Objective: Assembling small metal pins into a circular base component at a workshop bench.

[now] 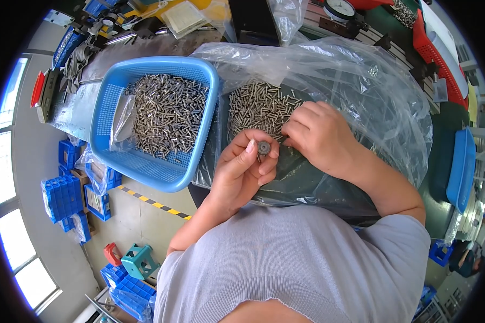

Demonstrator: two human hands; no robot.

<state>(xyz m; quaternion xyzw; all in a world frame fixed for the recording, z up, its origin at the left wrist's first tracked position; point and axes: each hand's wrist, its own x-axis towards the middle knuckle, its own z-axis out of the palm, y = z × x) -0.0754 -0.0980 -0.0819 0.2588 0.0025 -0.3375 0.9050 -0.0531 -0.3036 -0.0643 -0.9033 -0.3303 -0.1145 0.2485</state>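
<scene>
Ring faces up, pinched in left hand, likely for viewing; right hand curls by pins, grip unclear.

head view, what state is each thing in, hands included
left hand: closed on round metal part
right hand: fingers bent at the pin pile, grip unclear
pin pile: loosely heaped
light-blue basket: upright, partly filled with metal pins
clear bag in basket: crumpled
clear plastic sheeting: spread out, wrinkled
</scene>
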